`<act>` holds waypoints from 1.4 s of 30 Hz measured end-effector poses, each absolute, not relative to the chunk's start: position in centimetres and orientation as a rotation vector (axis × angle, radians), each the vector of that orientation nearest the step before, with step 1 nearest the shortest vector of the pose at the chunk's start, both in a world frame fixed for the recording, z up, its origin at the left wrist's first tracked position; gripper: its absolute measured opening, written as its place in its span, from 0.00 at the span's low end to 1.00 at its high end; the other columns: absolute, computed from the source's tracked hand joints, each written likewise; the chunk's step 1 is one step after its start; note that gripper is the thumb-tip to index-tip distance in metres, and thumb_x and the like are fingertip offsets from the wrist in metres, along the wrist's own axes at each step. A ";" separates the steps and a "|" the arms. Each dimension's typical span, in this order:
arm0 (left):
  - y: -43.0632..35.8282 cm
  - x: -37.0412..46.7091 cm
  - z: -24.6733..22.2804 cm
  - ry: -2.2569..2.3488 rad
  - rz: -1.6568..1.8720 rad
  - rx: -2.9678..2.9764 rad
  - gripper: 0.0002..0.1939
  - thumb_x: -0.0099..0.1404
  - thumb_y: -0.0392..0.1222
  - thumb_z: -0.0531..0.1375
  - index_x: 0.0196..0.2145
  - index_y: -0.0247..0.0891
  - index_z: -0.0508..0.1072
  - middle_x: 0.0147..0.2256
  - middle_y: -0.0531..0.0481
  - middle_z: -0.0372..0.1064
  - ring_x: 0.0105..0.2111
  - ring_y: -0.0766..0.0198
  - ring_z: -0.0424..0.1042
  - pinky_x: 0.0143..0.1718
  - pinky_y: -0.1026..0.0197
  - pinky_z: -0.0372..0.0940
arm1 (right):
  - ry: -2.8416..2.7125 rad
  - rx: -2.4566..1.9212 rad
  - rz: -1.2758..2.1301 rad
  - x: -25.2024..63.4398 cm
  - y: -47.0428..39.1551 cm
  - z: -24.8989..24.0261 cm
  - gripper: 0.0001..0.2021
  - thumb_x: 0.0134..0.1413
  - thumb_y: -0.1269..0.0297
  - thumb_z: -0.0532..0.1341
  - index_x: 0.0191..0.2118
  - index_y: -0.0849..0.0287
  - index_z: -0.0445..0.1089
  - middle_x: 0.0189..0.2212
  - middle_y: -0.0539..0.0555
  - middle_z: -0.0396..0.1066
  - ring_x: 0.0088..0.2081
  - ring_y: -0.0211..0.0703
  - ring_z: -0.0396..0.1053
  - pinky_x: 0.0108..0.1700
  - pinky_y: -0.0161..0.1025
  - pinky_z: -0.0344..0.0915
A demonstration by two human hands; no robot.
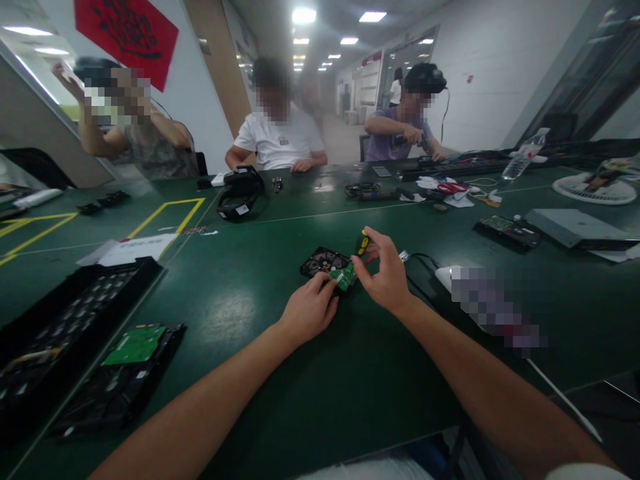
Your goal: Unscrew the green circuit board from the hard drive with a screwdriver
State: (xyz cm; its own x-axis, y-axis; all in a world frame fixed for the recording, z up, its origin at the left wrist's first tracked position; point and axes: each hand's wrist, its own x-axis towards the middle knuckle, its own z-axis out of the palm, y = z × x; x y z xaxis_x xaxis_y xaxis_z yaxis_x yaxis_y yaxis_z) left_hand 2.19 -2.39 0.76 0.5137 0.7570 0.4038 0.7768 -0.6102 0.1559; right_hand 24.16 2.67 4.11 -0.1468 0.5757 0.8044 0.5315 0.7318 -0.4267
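Inward from the bench's (300, 413) near edge, the left hand (309, 310), fingers bunched close, touches the green board (343, 278) on the hard drive (320, 259); the right hand's (387, 273) fingers pinch a yellow-black screwdriver (363, 243); towards the far edge sits a black headset (241, 193)

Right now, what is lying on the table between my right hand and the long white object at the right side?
In the head view, a black cable lies between your right hand and the white object.
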 end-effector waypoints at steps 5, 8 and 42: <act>-2.4 2.2 0.4 -1.452 -0.691 -2.635 0.18 0.75 0.43 0.54 0.59 0.37 0.69 0.60 0.35 0.61 0.45 0.54 0.76 0.45 0.49 0.78 | -1.794 -0.857 0.109 24.2 2.8 3.8 0.32 0.66 0.65 0.61 0.72 0.47 0.53 0.59 0.61 0.68 0.46 0.50 0.76 0.50 0.54 0.80; -2.4 2.2 0.3 -1.449 -0.709 -2.626 0.18 0.75 0.43 0.55 0.59 0.37 0.69 0.62 0.34 0.60 0.50 0.52 0.76 0.50 0.47 0.77 | -1.780 -0.851 0.088 24.1 2.8 3.8 0.32 0.65 0.65 0.63 0.71 0.47 0.55 0.58 0.61 0.67 0.45 0.48 0.76 0.46 0.51 0.81; -2.2 1.9 0.6 -1.333 -0.636 -2.701 0.17 0.77 0.44 0.53 0.58 0.39 0.71 0.62 0.36 0.67 0.57 0.48 0.73 0.56 0.44 0.74 | -1.773 -0.878 0.045 24.2 2.9 3.8 0.31 0.67 0.58 0.63 0.71 0.46 0.54 0.56 0.60 0.70 0.43 0.50 0.76 0.44 0.53 0.81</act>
State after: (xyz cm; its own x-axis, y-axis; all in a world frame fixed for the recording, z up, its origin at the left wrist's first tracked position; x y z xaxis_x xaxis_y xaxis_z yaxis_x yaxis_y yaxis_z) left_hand 1.90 -2.18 0.62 0.5402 0.7461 0.3893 0.7722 -0.6234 0.1233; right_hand 24.17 2.88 3.79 -0.1217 0.5758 0.8085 0.5343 0.7244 -0.4356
